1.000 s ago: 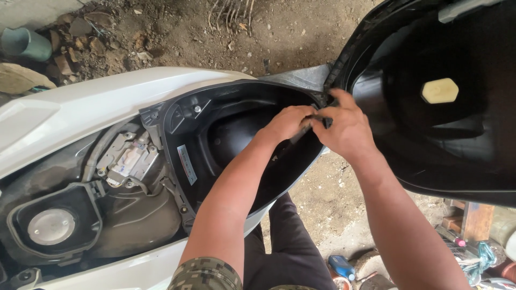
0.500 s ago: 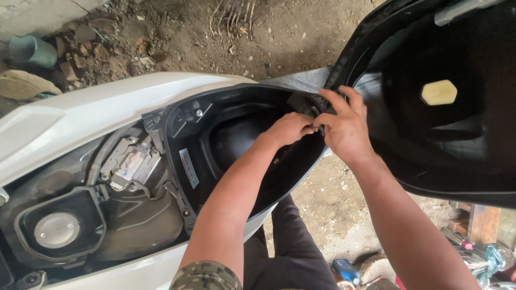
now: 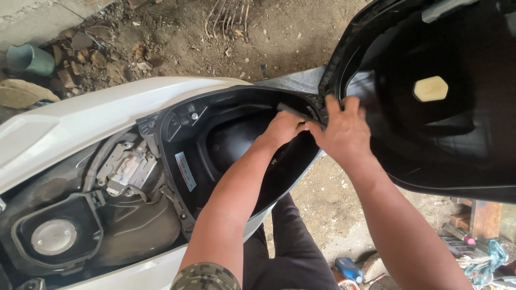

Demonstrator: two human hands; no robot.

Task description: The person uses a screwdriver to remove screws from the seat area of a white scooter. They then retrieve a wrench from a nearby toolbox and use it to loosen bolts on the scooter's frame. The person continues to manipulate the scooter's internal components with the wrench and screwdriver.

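Grey rod (image 3: pixel 294 111) between both hands' grip

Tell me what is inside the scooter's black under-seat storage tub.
Only bare black plastic wall and a white sticker show; the left hand and forearm cover the tub's front.

Soft, even daylight, no hard shadows or glare; the picture is sharp, with dark black plastic losing detail.
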